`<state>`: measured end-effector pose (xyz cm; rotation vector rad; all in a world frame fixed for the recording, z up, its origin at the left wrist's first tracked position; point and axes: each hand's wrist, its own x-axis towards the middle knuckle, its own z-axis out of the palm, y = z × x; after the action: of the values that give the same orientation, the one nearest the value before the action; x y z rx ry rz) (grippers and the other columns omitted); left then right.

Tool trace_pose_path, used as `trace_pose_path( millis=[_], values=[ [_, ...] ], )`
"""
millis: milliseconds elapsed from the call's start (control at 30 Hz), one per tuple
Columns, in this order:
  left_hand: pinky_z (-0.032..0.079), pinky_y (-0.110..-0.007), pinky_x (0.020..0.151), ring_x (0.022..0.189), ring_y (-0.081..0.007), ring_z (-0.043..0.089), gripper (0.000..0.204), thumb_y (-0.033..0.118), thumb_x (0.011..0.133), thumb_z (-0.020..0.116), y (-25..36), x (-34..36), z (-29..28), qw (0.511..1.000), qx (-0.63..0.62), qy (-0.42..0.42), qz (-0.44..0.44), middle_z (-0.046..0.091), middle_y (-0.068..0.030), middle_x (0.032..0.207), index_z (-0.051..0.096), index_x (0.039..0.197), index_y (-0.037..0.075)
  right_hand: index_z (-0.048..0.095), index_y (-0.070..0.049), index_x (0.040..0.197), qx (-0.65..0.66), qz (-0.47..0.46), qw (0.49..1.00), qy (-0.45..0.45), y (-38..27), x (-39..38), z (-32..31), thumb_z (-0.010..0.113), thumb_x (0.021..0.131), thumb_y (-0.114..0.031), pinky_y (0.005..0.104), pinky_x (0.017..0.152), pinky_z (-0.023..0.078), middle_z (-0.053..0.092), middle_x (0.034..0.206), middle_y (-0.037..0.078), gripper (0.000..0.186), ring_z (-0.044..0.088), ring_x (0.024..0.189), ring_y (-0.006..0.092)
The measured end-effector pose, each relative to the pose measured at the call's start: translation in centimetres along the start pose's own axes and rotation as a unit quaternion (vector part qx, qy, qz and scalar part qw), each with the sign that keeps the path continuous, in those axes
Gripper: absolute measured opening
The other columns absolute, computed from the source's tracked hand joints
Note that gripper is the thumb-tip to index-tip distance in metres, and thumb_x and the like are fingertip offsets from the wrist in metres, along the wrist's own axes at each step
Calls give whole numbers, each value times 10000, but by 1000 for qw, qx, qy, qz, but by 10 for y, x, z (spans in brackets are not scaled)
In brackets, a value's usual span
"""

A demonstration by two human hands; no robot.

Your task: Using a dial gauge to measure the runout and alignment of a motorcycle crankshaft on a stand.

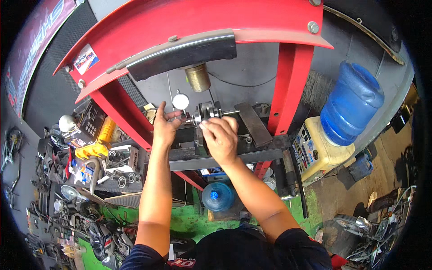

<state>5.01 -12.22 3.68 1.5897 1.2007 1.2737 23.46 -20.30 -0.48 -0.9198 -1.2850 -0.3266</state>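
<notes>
A shiny crankshaft (206, 109) lies roughly level across the bed of a red shop press, its shaft ends pointing left and right. My right hand (220, 137) is closed, its curled fingers at the near side of the crankshaft's round webs; it hides part of them. At the left shaft end is my left hand (165, 128), open, with the index finger raised and the others apart; whether it touches the shaft I cannot tell. Just behind those fingers stands a dial gauge (181, 101) with a round white face. A brass-coloured press ram (197, 78) hangs above.
The red press frame (294, 85) arches over the work. A flat steel plate (253, 124) rests on the bed at right. Bearings and tools crowd a bench (126, 199) at left. A blue water bottle (353, 103) stands on a yellowish dispenser (321, 144); another blue bottle (218, 196) is below.
</notes>
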Motion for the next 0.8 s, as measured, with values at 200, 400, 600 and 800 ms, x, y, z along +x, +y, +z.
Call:
trace_pose_path(
  millis=[200, 400, 600, 800],
  values=[
    [591, -310, 894, 936, -186, 731, 890, -109, 821, 689, -26, 9, -3, 1000, -30, -6, -3, 748, -146, 1050, 286, 1614, -74, 774, -76, 943, 26, 16, 999, 10, -24, 16, 1, 872, 768, -8, 391, 834, 523, 758, 945, 50, 211, 648, 913, 273],
    [578, -320, 909, 963, -214, 720, 903, -118, 851, 692, -14, 18, 17, 999, -35, 2, -19, 728, -169, 1104, 234, 1629, -84, 771, -106, 948, -8, 5, 1000, -17, 10, 0, 3, 858, 800, -71, 398, 871, 489, 742, 982, 15, 175, 637, 958, 256],
    [587, -329, 902, 943, -215, 728, 948, -132, 844, 693, -20, 14, 0, 997, -72, -3, -16, 736, -163, 1047, 191, 1646, -76, 779, -108, 960, 21, 1, 1000, 7, -22, 19, -4, 863, 792, -67, 392, 871, 488, 744, 983, 11, 191, 643, 960, 256],
    [587, -313, 891, 941, -209, 730, 953, -164, 831, 685, -33, 24, 6, 999, -33, -22, -20, 733, -145, 1005, 197, 1645, -76, 783, -115, 966, -14, 6, 999, -30, 5, 2, 8, 857, 792, -58, 401, 865, 481, 747, 988, 6, 198, 642, 964, 255]
  ],
)
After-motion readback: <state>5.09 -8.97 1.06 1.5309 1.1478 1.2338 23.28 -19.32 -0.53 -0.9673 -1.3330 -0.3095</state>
